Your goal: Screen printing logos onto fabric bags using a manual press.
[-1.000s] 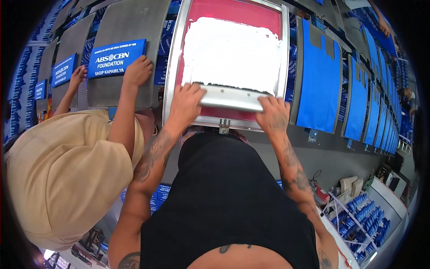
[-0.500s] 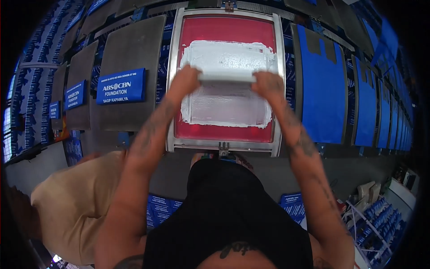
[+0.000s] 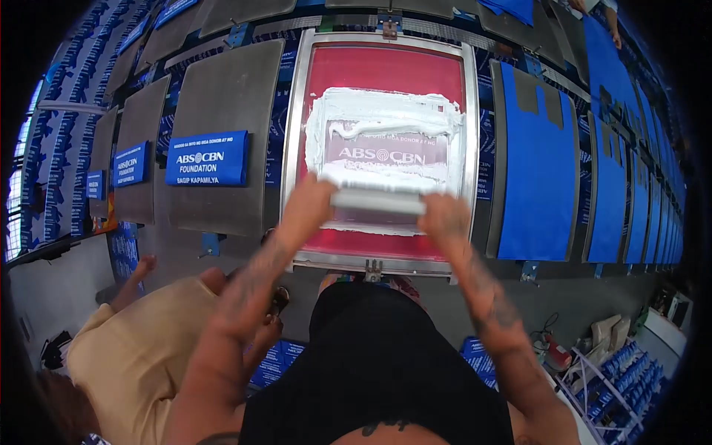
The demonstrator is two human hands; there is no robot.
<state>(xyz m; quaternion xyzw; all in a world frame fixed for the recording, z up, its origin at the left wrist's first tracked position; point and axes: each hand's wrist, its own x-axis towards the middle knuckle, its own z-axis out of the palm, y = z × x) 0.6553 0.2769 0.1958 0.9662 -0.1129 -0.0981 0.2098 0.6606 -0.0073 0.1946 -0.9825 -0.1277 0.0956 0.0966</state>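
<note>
A metal-framed screen with a red mesh lies before me, smeared with white ink. Lettering shows through the thinly covered middle. Both my hands grip a silver squeegee laid crosswise on the lower half of the screen. My left hand is closed on its left end and my right hand on its right end, both slightly blurred. The screen frame surrounds the ink, with a metal clamp at its near edge.
Grey boards on the left carry blue printed cloths; those on the right carry blue fabric pieces. At lower left a co-worker in tan crouches beside me. A rack of blue items stands at lower right, near a red object.
The squeegee and both my hands went up the screen, then came back toward me, exposing the lettering in the ink. The co-worker has bent down, hands off the printed cloths.
</note>
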